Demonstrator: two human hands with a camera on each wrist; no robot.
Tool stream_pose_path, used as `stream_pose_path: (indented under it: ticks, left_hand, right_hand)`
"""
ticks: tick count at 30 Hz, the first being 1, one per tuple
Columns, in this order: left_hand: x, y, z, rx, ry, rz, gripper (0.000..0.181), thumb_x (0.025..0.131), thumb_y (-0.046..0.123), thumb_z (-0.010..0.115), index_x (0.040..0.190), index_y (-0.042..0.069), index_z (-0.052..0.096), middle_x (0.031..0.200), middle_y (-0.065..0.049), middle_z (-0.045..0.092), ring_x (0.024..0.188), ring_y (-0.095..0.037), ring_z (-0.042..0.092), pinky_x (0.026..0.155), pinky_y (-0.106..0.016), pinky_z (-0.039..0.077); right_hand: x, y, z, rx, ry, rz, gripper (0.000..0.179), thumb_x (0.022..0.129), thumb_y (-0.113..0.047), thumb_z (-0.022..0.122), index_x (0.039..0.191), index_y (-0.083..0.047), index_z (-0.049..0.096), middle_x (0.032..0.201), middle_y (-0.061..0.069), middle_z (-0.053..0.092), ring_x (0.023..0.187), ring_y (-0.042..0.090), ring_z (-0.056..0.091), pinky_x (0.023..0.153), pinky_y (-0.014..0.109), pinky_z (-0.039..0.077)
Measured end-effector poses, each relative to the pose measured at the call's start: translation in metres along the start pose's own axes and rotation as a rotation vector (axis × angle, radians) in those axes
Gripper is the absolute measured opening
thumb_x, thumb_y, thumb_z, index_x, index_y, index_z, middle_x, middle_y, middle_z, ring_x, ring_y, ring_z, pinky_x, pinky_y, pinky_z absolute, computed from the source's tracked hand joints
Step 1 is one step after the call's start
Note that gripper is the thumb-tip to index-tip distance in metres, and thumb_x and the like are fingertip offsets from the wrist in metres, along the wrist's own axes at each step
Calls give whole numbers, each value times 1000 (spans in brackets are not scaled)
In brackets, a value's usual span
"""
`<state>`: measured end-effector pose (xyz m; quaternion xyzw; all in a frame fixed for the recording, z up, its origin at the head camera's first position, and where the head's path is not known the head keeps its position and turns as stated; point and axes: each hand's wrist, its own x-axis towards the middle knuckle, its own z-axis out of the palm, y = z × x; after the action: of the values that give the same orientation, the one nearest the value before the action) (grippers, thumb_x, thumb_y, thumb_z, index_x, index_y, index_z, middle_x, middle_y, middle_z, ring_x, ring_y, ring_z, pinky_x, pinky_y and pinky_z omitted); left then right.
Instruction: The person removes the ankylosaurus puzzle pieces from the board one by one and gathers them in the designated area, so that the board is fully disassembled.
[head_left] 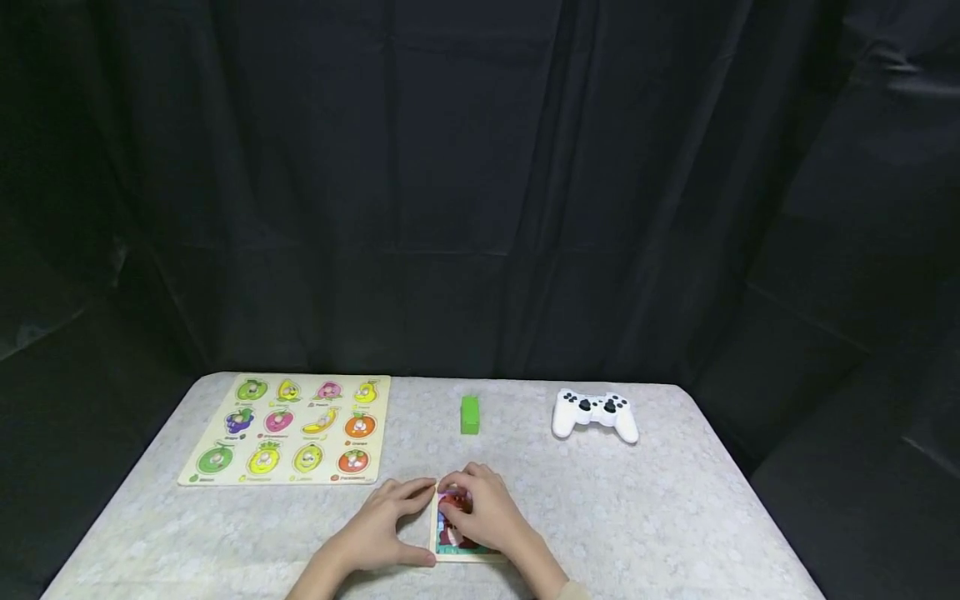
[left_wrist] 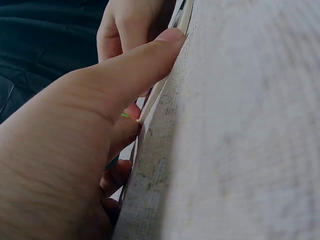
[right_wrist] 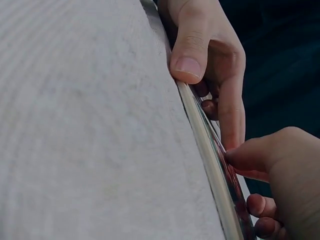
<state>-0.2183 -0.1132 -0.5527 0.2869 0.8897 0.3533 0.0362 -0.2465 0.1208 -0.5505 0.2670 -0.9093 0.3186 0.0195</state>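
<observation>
A small picture puzzle board [head_left: 469,558] with a pale wooden rim lies at the table's near edge, showing a red-brown figure on teal. My left hand [head_left: 382,527] holds its left side, thumb at the near corner and fingers at the far corner. That thumb [left_wrist: 145,65] lies along the rim in the left wrist view. Over the board's upper part, my right hand [head_left: 482,510] bends its thumb and fingers onto the picture. In the right wrist view its thumb [right_wrist: 252,152] touches the board's face. The hand covers much of the picture, and whether a piece is pinched is hidden.
A wooden fruit puzzle [head_left: 300,429] with several knobbed pieces lies at the left. A green block [head_left: 469,415] sits beyond the hands. To the right is a white game controller [head_left: 595,413]. Black curtain [head_left: 465,208] hangs behind and beside the patterned tablecloth [head_left: 660,517].
</observation>
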Motion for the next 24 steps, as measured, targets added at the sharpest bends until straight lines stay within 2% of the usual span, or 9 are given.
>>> stream_pose_path:
  ticks: [4,11,17,24]
  left_hand:
    - [0,1,1,12,7,-3,99,77,61,88,155,10,56,163,-1,50,131,-22,48,111,-59,41]
    - [0,-1,1,33,20,-9,100,76,62,88,154,9,56,163,-1,51,123,-16,49,108,-52,45]
    - [1,-1,2,24,12,-31,100,75,60,89,155,11,56,163,0,50,126,-16,48,110,-55,43]
    - [0,3,3,39,19,-31,101,74,62,89,155,11,56,163,1,50,124,-14,49,107,-49,44]
  right_hand:
    - [1,0,-1,-9,4,-7,15,94,-26,73,109,-26,77,92,-12,58,85,5,46,78,31,38]
    - [3,-2,-1,-16,6,-4,27,84,-18,71,110,-26,76,96,-10,60,89,7,45,79,32,39]
    - [3,-1,0,15,-27,26,33,82,-14,66,113,-24,74,100,-7,60,91,10,45,82,34,36]
    - [5,-6,2,19,-66,57,32,83,-12,63,113,-22,68,98,-6,54,88,13,38,81,35,29]
